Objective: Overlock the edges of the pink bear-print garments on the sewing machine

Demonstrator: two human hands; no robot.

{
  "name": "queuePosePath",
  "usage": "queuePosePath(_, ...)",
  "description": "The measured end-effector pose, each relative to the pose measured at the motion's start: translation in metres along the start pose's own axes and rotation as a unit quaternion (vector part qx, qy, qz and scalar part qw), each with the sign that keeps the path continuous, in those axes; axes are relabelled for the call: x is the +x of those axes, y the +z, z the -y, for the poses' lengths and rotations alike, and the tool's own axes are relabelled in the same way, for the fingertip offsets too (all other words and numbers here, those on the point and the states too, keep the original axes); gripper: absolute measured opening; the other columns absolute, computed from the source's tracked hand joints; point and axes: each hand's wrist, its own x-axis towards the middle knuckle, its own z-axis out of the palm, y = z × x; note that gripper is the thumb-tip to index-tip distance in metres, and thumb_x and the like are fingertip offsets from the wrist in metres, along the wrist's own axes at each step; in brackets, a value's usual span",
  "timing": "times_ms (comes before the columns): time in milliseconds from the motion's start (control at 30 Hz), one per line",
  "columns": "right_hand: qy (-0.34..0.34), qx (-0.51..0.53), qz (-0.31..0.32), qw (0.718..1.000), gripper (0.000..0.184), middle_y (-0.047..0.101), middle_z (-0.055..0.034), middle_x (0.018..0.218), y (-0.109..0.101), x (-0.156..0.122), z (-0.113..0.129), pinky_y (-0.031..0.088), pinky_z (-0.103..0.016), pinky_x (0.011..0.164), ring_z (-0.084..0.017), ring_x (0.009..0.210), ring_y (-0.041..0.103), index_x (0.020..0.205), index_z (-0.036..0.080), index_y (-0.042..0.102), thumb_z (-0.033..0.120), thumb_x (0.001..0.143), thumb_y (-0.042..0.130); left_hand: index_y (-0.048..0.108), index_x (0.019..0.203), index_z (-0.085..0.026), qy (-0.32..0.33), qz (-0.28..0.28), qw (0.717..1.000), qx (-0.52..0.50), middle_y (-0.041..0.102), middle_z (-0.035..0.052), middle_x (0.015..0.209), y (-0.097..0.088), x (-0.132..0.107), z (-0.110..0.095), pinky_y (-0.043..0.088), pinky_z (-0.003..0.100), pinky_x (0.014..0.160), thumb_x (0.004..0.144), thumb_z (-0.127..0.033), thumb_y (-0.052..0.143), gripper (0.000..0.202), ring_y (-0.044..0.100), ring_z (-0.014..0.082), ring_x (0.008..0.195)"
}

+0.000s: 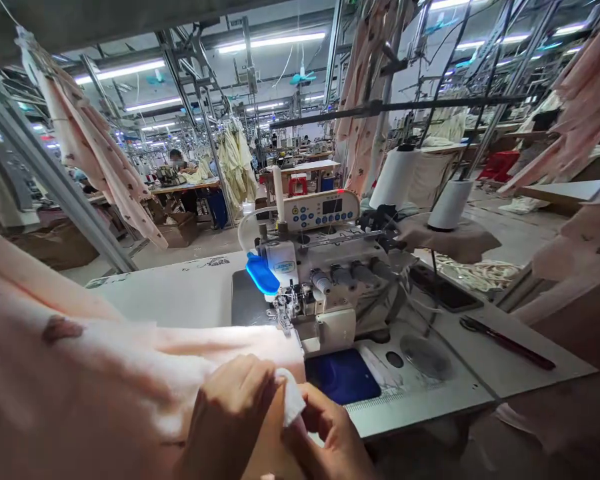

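Observation:
My left hand (233,400) is closed, its fingertips pinching the edge of a pale pink printed fabric (190,353). Close beside it, my right hand (333,433) grips a folded white edge (291,399) of cloth between thumb and fingers. Whether that white edge belongs to the pink fabric I cannot tell. Across the table the fabric runs up to the needle area of an overlock sewing machine (285,310), just beyond my hands. A blue guard (263,273) juts from the machine's head. The lower parts of both hands leave the frame.
To the right lie dark-handled scissors (510,343) and a dark tray (445,287). White thread cones (396,177) stand behind the machine. A blue plate (343,375) sits by its front. Pink printed garments (87,133) hang at left. Another person (177,160) sits in the background.

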Motion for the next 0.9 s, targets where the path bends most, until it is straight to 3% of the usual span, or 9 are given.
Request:
queuePosePath(100,0.022,-0.047,-0.051,0.997,0.054,0.048,-0.001,0.068,0.001,0.003,0.007,0.034,-0.019,0.053,-0.014,0.06,0.044,0.081,0.013,0.055,0.066,0.088,0.049,0.042,0.066,-0.017,-0.024,-0.004,0.998,0.061,0.042,-0.0038,0.057,-0.008,0.016,0.01,0.026,0.023,0.052,0.091,-0.022,0.041,0.026,0.04,0.0097,0.05)
queuePosePath(167,-0.012,-0.017,-0.073,0.997,0.055,0.053,-0.0023,0.077,0.003,0.008,0.008,0.039,-0.02,0.058,-0.016,0.067,0.049,0.097,0.015,0.054,0.069,0.083,0.055,0.039,0.062,-0.018,-0.049,0.018,0.995,0.087,0.039,-0.0042,0.053,-0.011,0.027,0.017,0.023,0.024,0.049,0.091,-0.029,0.041,0.032,0.037,0.0105,0.046)
queuePosePath(233,-0.054,0.001,-0.095,0.994,0.059,0.057,-0.0041,0.085,0.004,0.016,0.004,0.041,-0.021,0.061,-0.019,0.072,0.054,0.11,0.017,0.049,0.067,0.079,0.061,0.039,0.062,-0.018,-0.072,0.072,0.992,0.081,0.041,-0.0042,0.053,-0.008,0.038,0.023,0.022,0.024,0.048,0.091,-0.031,0.041,0.032,0.037,0.0114,0.046)
queuePosePath(367,-0.064,-0.109,-0.189,0.974,0.032,0.053,0.0004,0.06,0.004,0.029,-0.015,0.028,-0.019,0.045,-0.014,0.051,0.043,0.095,0.016,0.048,0.048,0.092,0.046,0.041,0.07,-0.019,-0.133,0.229,0.963,0.044,0.052,-0.0027,0.066,0.008,0.053,0.034,0.025,0.025,0.054,0.09,-0.031,0.039,0.023,0.048,0.0144,0.058)
queuePosePath(533,-0.065,-0.097,-0.206,0.971,0.028,0.046,0.0058,0.055,0.004,0.025,-0.019,0.02,-0.02,0.043,-0.011,0.044,0.03,0.108,0.017,0.036,0.041,0.094,0.038,0.038,0.074,-0.02,-0.165,0.281,0.945,0.01,0.052,-0.0022,0.07,0.013,0.055,0.035,0.027,0.027,0.057,0.092,-0.033,0.033,0.024,0.048,0.0156,0.063)
queuePosePath(633,-0.059,-0.113,-0.204,0.971,0.023,0.047,0.0056,0.055,0.002,0.016,-0.01,0.021,-0.02,0.042,-0.011,0.045,0.033,0.108,0.019,0.041,0.038,0.096,0.038,0.036,0.072,-0.019,-0.146,0.308,0.94,0.022,0.052,-0.0017,0.07,0.009,0.052,0.029,0.027,0.027,0.056,0.093,-0.03,0.027,0.025,0.049,0.0156,0.061)
queuePosePath(800,-0.132,-0.168,-0.2,0.956,0.02,0.053,0.0027,0.064,-0.005,0.015,0.001,0.03,-0.017,0.045,-0.01,0.05,0.043,0.092,0.019,0.062,0.027,0.092,0.044,0.041,0.077,-0.02,-0.135,0.334,0.927,0.101,0.057,0.0,0.075,0.011,0.052,0.021,0.025,0.029,0.055,0.094,-0.028,0.026,0.024,0.057,0.0194,0.069)
queuePosePath(900,-0.124,-0.171,-0.194,0.958,0.029,0.056,0.0001,0.068,-0.009,0.02,0.002,0.036,-0.017,0.053,-0.012,0.057,0.049,0.105,0.018,0.066,0.027,0.091,0.043,0.046,0.082,-0.02,-0.129,0.329,0.926,0.133,0.06,0.0002,0.078,0.016,0.057,0.02,0.023,0.03,0.052,0.094,-0.029,0.026,0.025,0.06,0.0214,0.071)
